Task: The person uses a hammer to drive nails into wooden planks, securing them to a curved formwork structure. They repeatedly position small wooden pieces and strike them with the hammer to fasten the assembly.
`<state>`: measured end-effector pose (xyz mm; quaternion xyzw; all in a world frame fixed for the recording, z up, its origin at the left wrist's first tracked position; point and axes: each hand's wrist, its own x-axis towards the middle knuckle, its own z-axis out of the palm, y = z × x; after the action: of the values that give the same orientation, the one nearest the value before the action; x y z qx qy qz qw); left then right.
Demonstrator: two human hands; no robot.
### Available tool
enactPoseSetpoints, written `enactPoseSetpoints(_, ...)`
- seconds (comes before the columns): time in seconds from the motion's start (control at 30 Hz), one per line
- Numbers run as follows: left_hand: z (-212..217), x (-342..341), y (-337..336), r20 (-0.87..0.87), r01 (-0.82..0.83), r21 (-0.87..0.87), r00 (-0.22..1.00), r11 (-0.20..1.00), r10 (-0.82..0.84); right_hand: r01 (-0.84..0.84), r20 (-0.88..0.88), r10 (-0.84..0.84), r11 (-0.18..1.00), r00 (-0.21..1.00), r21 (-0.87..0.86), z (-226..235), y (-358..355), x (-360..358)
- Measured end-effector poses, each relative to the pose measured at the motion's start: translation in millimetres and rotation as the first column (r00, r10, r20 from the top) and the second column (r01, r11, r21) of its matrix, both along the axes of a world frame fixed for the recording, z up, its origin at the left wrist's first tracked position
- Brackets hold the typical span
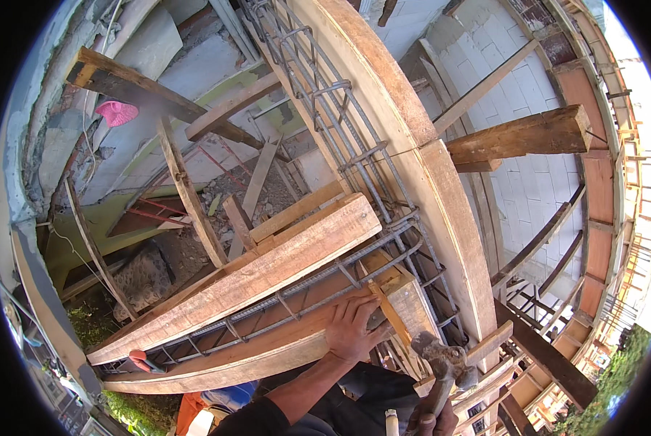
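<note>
The left hand (pixel 351 327) lies flat and spread, palm down, on the top edge of the near board (pixel 267 356), at about 6 o'clock in the view; its fingers reach over the board toward the steel bars (pixel 303 294) and grip nothing. The right hand (pixel 431 421), low at about 5 o'clock, is clenched around the handle of a hammer (pixel 445 367). The hammer's head points up and stands just to the right of the left hand, near a small wooden block (pixel 489 343).

The steel bars run in a cage between the near board and a far board (pixel 245 280), which slants from 8 o'clock up toward the centre. At the corner the cage turns and runs up toward 12 o'clock beside a long curved plank (pixel 412 145). A thick beam (pixel 521 138) sticks out at 2 o'clock. A pink hat (pixel 116 112) lies at 10 o'clock on a grey wall (pixel 158 80).
</note>
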<state>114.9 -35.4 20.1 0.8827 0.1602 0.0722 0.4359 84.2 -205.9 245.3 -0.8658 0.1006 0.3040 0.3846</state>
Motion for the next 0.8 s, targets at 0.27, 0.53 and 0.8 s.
enactPoseSetpoints(0.27, 6.4, -5.3, 4.7, 0.101, 0.04, 0.034, 0.994, 0.999, -0.043, -0.375, -0.248, 0.363, 0.927, 0.898, 0.0, -27.0, 24.9, 185.2)
enactPoseSetpoints(0.53, 3.7, -9.7, 4.5, 0.128, 0.026, -0.005, 0.992, 1.0, -0.026, -0.783, -0.18, 0.767, 0.573, 0.616, -0.24, -57.3, 65.4, 233.4)
enactPoseSetpoints(0.8, 4.6, -6.4, 7.4, 0.14, 0.012, 0.021, 0.99, 1.0, -0.015, -0.843, -0.224, 0.82, 0.469, 0.526, -0.263, -84.4, 58.0, 220.5)
